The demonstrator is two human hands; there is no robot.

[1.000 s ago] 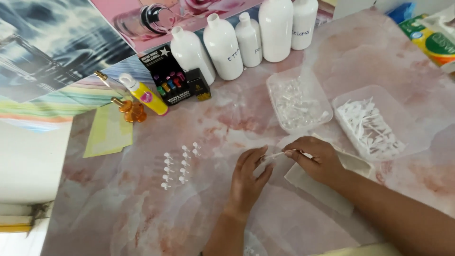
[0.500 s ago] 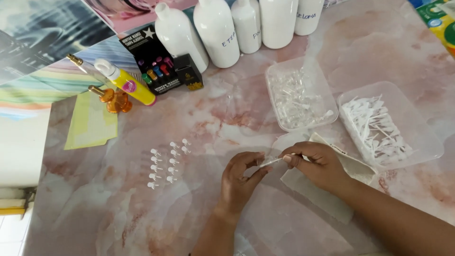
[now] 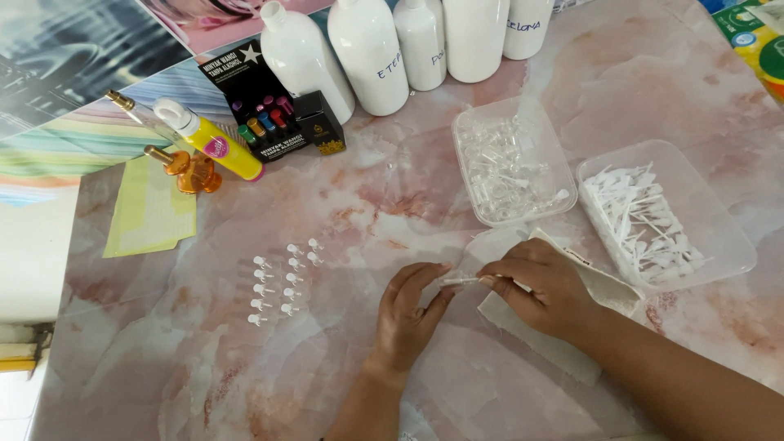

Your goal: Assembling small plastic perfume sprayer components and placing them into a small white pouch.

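My left hand (image 3: 408, 314) and my right hand (image 3: 543, 286) meet over a pink marbled table (image 3: 367, 204). Between their fingertips they pinch a small clear vial with a thin white tube (image 3: 457, 280). Under my right hand lies a white cloth (image 3: 563, 343). Left of my left hand stand several small clear vials with white caps (image 3: 282, 282) in rows. Beyond my right hand sit a clear tub of clear vials (image 3: 510, 163) and a clear tub of white dip-tube caps (image 3: 653, 216).
Several white plastic bottles (image 3: 367, 49) stand along the far edge. Next to them are a black carton (image 3: 261, 106), a small black box (image 3: 320, 122), a yellow bottle (image 3: 212, 140), an amber bottle (image 3: 184, 170) and a yellow sheet (image 3: 151, 208).
The view has shifted, so everything sits higher and further left in the picture. My two hands stay together on the small vial and tube.
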